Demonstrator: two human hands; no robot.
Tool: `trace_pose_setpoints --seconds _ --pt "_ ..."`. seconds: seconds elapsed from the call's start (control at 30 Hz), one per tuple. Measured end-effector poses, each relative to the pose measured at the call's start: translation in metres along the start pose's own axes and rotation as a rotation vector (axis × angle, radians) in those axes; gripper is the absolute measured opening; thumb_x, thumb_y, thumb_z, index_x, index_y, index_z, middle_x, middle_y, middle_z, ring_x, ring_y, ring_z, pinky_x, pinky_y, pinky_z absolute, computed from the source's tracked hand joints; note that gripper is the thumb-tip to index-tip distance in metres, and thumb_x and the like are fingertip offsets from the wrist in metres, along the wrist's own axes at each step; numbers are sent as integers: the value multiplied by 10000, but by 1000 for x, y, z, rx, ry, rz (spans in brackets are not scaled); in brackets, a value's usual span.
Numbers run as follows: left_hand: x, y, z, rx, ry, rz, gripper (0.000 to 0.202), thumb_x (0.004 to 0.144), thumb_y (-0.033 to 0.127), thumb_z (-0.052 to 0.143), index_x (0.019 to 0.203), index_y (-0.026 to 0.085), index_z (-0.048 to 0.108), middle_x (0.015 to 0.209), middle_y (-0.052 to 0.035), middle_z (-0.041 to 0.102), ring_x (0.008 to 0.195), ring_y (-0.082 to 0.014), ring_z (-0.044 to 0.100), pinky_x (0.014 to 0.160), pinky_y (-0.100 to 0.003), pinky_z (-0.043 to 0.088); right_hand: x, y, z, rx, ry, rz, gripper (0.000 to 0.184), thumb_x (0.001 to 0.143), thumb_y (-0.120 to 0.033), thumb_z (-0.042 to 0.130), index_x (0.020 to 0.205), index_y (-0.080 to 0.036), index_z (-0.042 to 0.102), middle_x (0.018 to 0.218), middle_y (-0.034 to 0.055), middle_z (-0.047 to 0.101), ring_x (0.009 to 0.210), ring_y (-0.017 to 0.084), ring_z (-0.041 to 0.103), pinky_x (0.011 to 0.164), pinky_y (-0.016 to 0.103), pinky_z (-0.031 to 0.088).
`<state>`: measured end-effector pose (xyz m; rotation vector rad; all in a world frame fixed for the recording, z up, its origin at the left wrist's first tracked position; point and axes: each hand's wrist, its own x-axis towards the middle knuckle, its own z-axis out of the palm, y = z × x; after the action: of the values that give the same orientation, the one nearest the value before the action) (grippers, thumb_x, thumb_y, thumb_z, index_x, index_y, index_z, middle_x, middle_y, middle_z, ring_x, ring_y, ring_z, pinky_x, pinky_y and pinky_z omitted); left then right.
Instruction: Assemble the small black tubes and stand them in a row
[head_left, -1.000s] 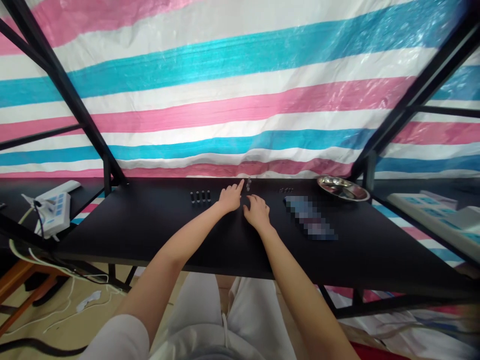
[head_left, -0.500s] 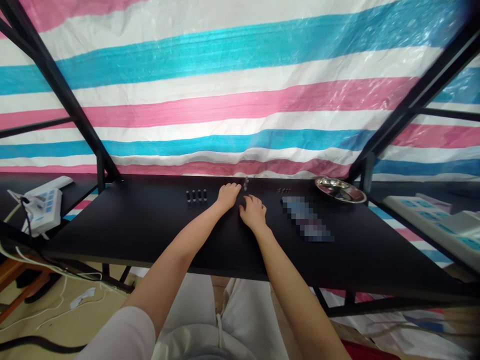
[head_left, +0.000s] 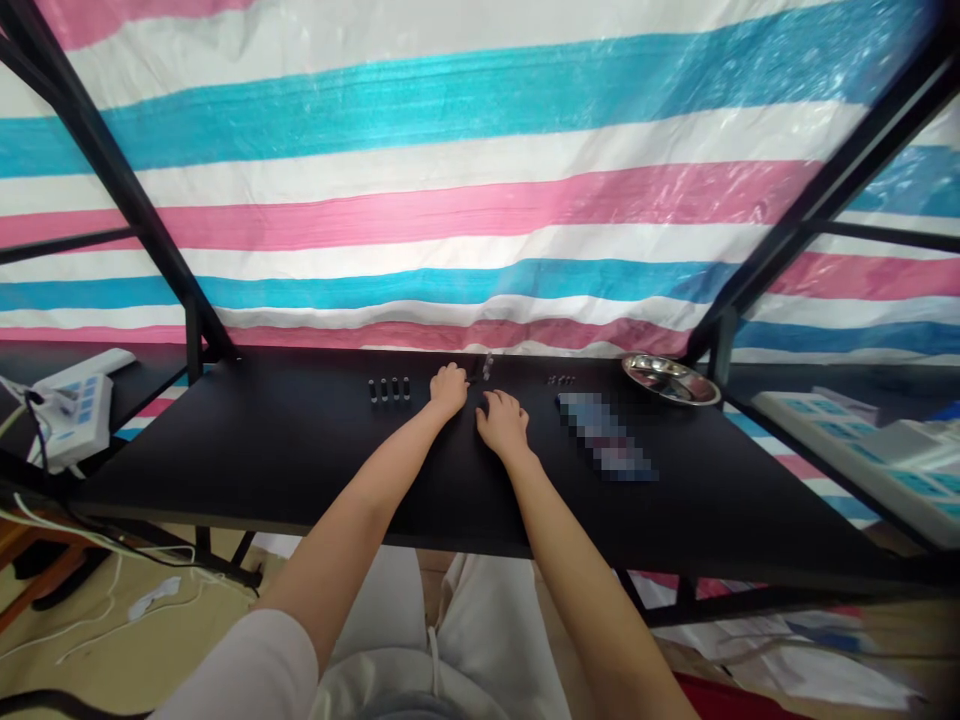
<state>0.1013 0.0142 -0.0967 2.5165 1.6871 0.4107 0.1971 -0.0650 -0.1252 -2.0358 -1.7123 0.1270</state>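
L hand (head_left: pixel 448 390) is left of the shiny bits (head_left: pixel 487 370), R hand (head_left: pixel 504 425) in front. Can't tell if fingers hold any. Bits prob. light, slippery: pinch sides.

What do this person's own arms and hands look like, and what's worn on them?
The left hand and right hand are ungloved, and no watch or bracelet shows. The left arm has a short, plain, pale sleeve ending above the elbow. The right arm is bare where visible; its sleeve is out of frame.
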Motion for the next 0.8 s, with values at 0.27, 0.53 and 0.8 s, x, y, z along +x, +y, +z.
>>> trace_pose_setpoints --seconds 0.27,0.53,0.8 --pt "-41 -5 -8 -376 118 -74 165 820 250 508 972 224 570 917 -21 644 830 -150 586 734 -266 450 13 1 14 -89 -84 57 538 895 -399 255 1366 -157 352 1449 141 268 1337 306 179 1039 559 110" --pt "-87 -25 -20 -663 225 -48 172 753 268 587 902 187 608 779 4 641 611 -84 531 662 -221 459 38 -2 15 -102 -176 88 600 886 -461 213 1408 -168 263 1485 108 181 1358 316 94 1043 577 50" --pt "-88 -28 -14 -771 276 -60 131 747 268 582 838 173 580 740 2 623 614 -82 523 674 -229 460 45 1 16 -102 -174 54 587 892 -456 214 1401 -169 272 1476 99 214 1359 277 127 1043 583 61"
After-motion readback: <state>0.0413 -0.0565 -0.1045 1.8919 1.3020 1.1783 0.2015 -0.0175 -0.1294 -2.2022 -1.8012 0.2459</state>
